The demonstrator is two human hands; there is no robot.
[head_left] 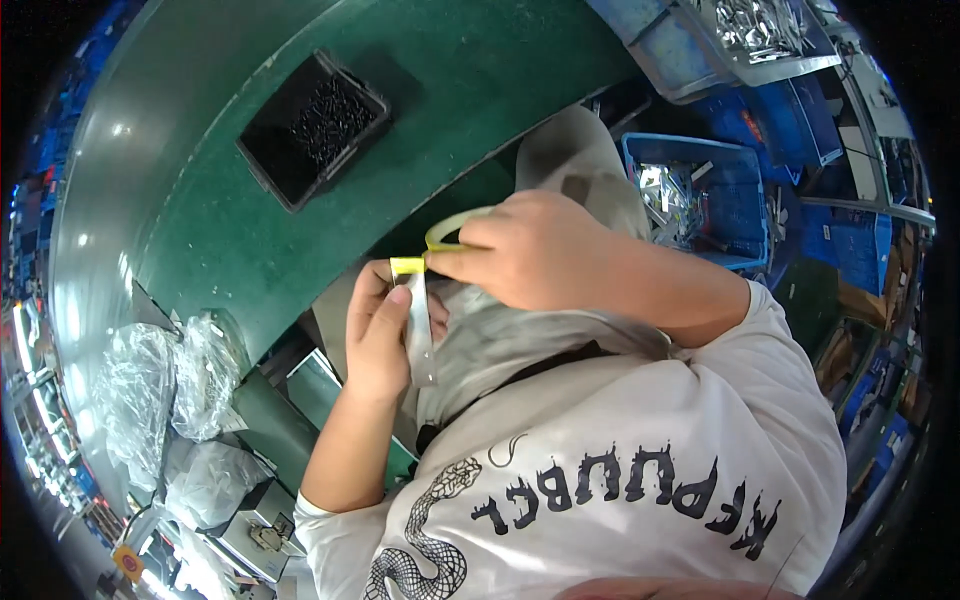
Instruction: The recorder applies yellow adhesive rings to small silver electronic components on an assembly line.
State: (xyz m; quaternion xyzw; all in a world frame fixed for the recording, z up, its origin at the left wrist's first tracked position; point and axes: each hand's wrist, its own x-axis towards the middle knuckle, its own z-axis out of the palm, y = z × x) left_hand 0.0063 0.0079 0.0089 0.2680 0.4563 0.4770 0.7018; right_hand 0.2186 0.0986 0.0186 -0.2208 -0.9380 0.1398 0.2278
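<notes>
My left hand [376, 338] is closed around a flat, silvery metal strip [419, 335], thumb on its face. The strip hangs upright in front of my lap, just past the table's near edge. A band of yellow tape [407, 265] covers its upper end. My right hand [552, 248] grips a roll of yellow tape [440, 228] close beside that end. The roll's ring shows above my fingers, partly hidden by them. The roll appears to meet the taped end, but I cannot tell whether a length of tape still joins them.
On the green table [470, 70] stands a black bin [268, 160] with many small black parts [332, 118]. A blue crate [742, 215] of metal pieces is at my right. Another bin [690, 65] with metal parts stands at upper right. Clear plastic bags [135, 385] lie at left.
</notes>
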